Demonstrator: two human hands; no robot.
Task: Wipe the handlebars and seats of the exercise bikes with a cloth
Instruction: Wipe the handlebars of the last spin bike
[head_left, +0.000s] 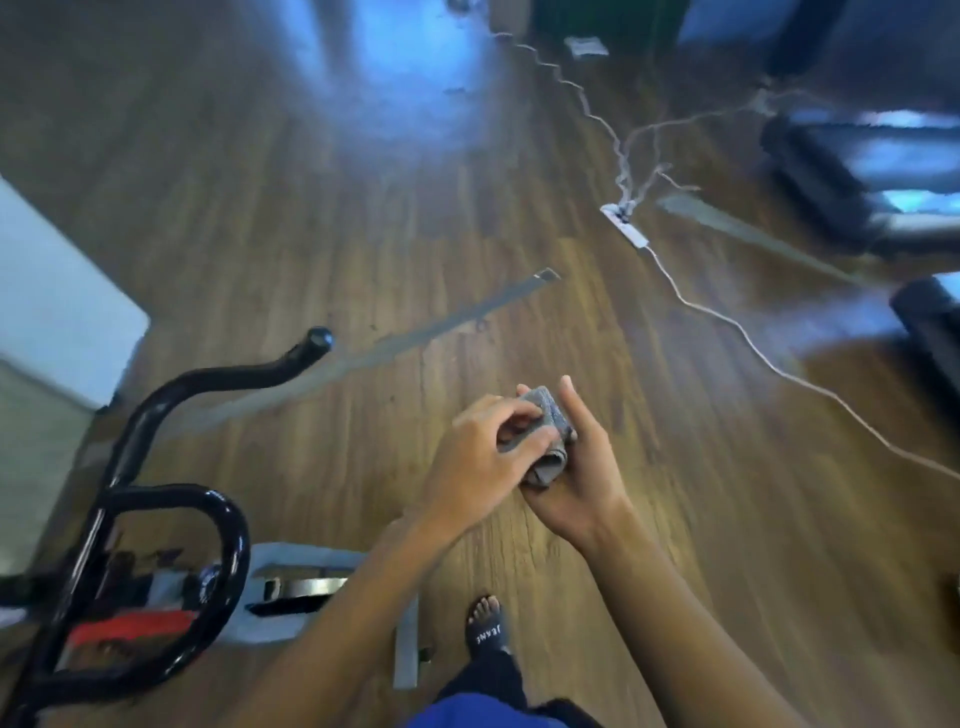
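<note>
Head view looks down on a wooden floor (322, 218), blurred by motion, with both hands meeting near the middle of the frame over a folded grey cloth (551, 427). The left hand (480, 460) curls its fingers and thumb over the cloth's top, pinching it. The right hand (584, 475) cradles the cloth from beneath, its thumb raised against the cloth's right side, so both hands are clamped on it. The cloth is held in the air, well apart from the black handlebars (171, 494) of the exercise bike at lower left. A white power strip (626, 228) lies on the floor farther off, with a pale cable (727, 318) trailing right. A sandalled foot (487, 631) shows below the arms.
</note>
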